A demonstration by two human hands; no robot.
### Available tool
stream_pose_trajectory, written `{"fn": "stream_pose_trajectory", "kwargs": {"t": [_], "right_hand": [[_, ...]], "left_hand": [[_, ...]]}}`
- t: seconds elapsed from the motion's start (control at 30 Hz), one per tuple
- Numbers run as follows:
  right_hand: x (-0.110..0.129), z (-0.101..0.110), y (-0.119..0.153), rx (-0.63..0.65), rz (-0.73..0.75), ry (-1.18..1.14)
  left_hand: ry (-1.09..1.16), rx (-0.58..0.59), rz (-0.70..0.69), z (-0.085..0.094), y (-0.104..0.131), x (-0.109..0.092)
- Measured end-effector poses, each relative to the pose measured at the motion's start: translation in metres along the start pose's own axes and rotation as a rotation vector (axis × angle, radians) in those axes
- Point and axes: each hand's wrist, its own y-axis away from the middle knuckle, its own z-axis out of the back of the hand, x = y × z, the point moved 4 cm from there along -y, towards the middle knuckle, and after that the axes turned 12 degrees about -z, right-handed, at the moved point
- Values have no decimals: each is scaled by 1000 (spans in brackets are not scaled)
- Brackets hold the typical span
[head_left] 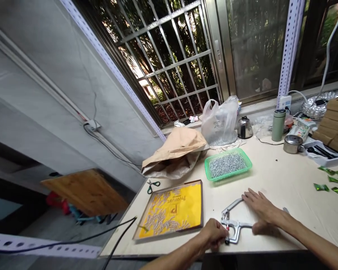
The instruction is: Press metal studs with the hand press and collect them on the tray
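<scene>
A silver metal hand tool (236, 225) with two long handles lies near the table's front edge. My left hand (215, 234) is at its left end, fingers pinched by a small red part; what they hold is too small to name. Over the handles on the right, my right hand (263, 212) has its fingers stretched out, touching the upper handle's end. To the left, a yellow-bottomed tray (187, 210) holds scattered small metal pins. Behind the tool, a green basket (229, 176) is filled with similar small metal pieces.
Green-handled scissors (153, 186) and an open brown paper bag (176, 150) are at the back left. A plastic bag (219, 122), kettle (245, 128), green bottle (278, 125) and metal cup (293, 144) stand farther back. Green wrapped packets (335, 180) lie right. A black cable (121, 236) crosses the left corner.
</scene>
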Motion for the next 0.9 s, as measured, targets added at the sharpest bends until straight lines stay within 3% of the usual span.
{"fn": "stream_pose_trajectory", "kwargs": {"t": [0.13, 0.27, 0.43, 0.7, 0.8, 0.9], "right_hand": [[1, 6, -3, -18, -24, -18], [10, 14, 0, 111, -10, 38], [19, 26, 1, 164, -19, 62], [22, 28, 5, 139, -12, 80], [23, 27, 6, 142, -24, 64], [26, 29, 8, 151, -48, 48]], "left_hand": [[9, 6, 21, 1, 0, 3], [2, 29, 34, 2, 8, 0], [65, 95, 28, 2, 10, -2], [-9, 112, 46, 5, 11, 4], [-252, 2, -111, 10, 16, -3], [-566, -138, -502, 6, 20, -26]]}}
